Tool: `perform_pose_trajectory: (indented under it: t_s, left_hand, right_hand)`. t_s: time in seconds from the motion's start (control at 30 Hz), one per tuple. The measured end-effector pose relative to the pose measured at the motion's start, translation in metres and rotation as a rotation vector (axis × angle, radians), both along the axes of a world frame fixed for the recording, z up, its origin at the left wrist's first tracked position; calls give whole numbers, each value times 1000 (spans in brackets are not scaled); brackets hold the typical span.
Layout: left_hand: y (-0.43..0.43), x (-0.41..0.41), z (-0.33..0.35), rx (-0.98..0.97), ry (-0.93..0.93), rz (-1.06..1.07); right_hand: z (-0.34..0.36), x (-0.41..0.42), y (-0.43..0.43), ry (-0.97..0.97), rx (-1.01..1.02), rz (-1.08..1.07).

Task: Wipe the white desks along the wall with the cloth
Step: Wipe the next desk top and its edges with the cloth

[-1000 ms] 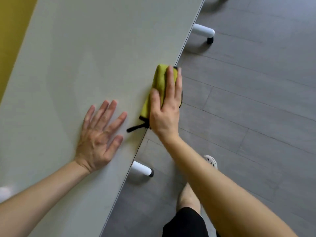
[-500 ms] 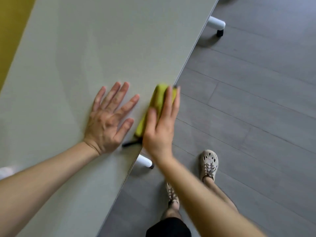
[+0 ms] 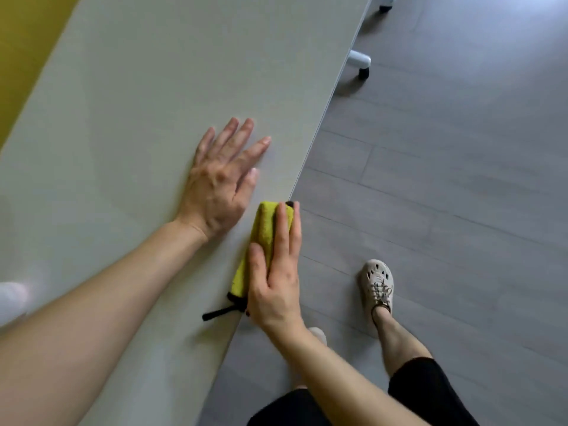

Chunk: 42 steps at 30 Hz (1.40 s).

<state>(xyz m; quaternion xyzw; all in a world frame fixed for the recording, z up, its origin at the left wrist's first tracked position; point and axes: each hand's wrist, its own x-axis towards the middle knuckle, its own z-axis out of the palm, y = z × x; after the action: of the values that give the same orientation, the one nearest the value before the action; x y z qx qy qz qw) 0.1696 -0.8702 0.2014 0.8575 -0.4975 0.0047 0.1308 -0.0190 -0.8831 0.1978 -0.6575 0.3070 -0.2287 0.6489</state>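
- The right hand lies flat on the folded yellow cloth, fingers straight and close together and the thumb alongside. It pins the cloth on the desk's front edge, just beside the left hand.
- For a clean pass, I would keep that palm pressure even and run the cloth along the edge line in one long stroke. Part of the fold should overhang so that the rim gets wiped too.
- The black loop trails from the cloth's near end onto the desk top. It is best kept tucked or dragged behind so it does not streak.
- The left hand rests palm down on the white desk with its fingers spread, bracing the body. It should move clear of the cloth's path before the stroke reaches it.
- One foot in a pale shoe stands on the grey floor, so stepping sideways along the desk would keep the reach short.
- Hidden: the cloth's underside and the desk's vertical edge face are out of sight. Whether the fingertips curl over the rim is hard to tell, though they look straight.
- A pale blurred shape at the left border is cut off and I cannot identify it.
- Farther off, only a white foot with a castor shows under the desk, and the desk's far end and the yellow wall run out of frame.
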Motion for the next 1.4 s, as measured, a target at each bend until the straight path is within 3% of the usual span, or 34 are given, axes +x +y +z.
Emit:
perform_pose_trajectory:
  t_s: [0.17, 0.23, 0.33, 0.43, 0.5, 0.73, 0.8, 0.9, 1.0, 1.07, 1.3, 1.4]
  left_hand:
    - [95, -63, 10, 53, 62, -47]
    - [133, -80, 12, 74, 65, -64]
    - [154, -89, 8, 71, 41, -73]
    - [152, -91, 3, 46, 24, -70]
    - [152, -91, 2, 39, 20, -72]
    - [152, -92, 3, 41, -7, -57]
    - [151, -92, 2, 36, -6, -52]
    - [152, -92, 2, 31, -16, -58]
    - [151, -91, 0, 30, -24, -62]
    - [151, -91, 1, 29, -26, -56]
    - [149, -94, 2, 6, -34, -43]
    - [148, -94, 1, 1, -30, -53]
  right_hand:
    - [-15, 79, -108, 38, -65, -172]
    - [-12, 83, -108, 10, -61, -201]
    - [-11, 34, -21, -29, -40, -196]
    - [-6, -58, 107, -10, 22, -62]
    - [0, -81, 134, 22, 41, -19]
    - [-22, 34, -30, 8, -98, -169]
    - [-23, 45, -42, 6, -95, -211]
    - [-20, 6, 30, -60, -63, -221]
    - [-7, -78, 146, -26, 12, -92]
    - [-1, -99, 168, -4, 38, -43]
    - [-21, 21, -6, 5, -75, -208]
    - [-16, 10, 23, -25, -60, -233]
